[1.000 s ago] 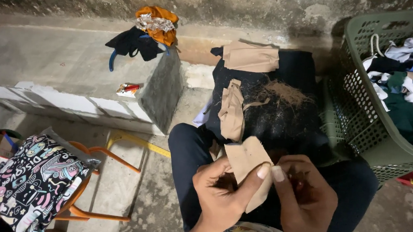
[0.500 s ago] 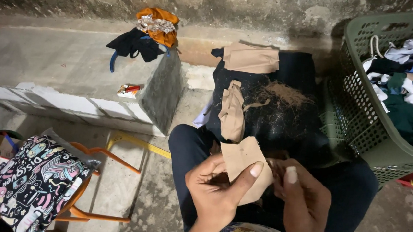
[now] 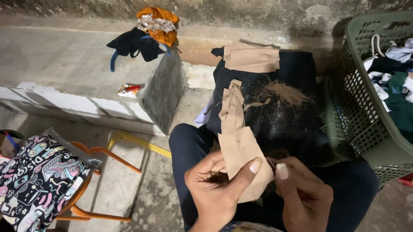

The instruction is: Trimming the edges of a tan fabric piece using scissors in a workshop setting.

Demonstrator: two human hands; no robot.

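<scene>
Nearest, over the person's lap, the left hand (image 3: 218, 190) pinches a tan piece of cloth (image 3: 245, 156) between thumb and curled fingers, the thumb pressed flat on its face. The right hand (image 3: 303, 199) meets it at the cloth's right edge, fingers closed as if nipping something small there; what it grips cannot be told. The cloth hangs above the dark trousers (image 3: 353, 191). Just beyond lies a black fabric (image 3: 293, 73) with a long tan strip (image 3: 231, 108), a patch of brown fluff (image 3: 284, 92) and a folded tan piece (image 3: 251, 58) at its far end. To the right stands a green laundry basket (image 3: 362, 128); to the near left, a patterned bag (image 3: 34, 181). Far left on the concrete ledge (image 3: 48, 64) lie dark and orange clothes (image 3: 149, 33).
</scene>
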